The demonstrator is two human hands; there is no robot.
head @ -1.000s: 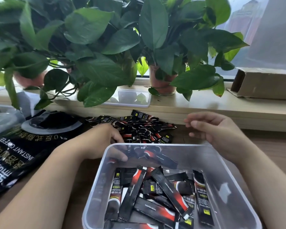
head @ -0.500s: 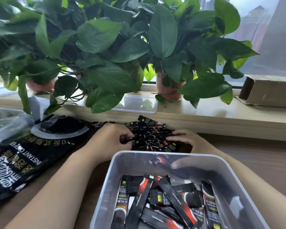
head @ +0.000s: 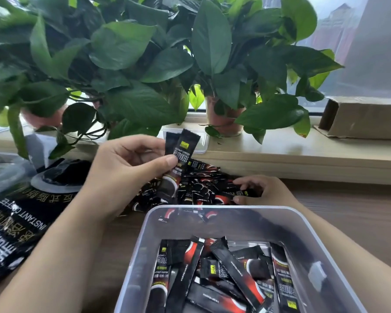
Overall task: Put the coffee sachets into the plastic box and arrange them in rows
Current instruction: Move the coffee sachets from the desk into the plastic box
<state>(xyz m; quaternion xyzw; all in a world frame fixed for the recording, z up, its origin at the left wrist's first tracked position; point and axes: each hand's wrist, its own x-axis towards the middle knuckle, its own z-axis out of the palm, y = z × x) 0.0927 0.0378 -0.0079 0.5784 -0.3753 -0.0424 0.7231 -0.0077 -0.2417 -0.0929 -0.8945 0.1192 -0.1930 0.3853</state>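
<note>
Since half a second ago our left hand [head: 127, 168] has lifted two black coffee sachets [head: 178, 159] — pinched thumb-to-fingers — above the loose black sachet pile [head: 201, 188], our right hand [head: 260, 190] closing on another just beyond the translucent plastic box [head: 212, 208], so transfer comes next.

Setting: an indoor room in a home or office, at a wooden desk [head: 359, 213] placed directly against a window. A pale windowsill [head: 303, 152] runs along the back edge and carries potted plants [head: 145, 64] with broad green leaves in reddish pots [head: 224, 118], plus a cardboard box [head: 366, 120] at the right. City buildings [head: 334, 30] show hazily through the glass, indicating an upper-floor location in a town
</note>
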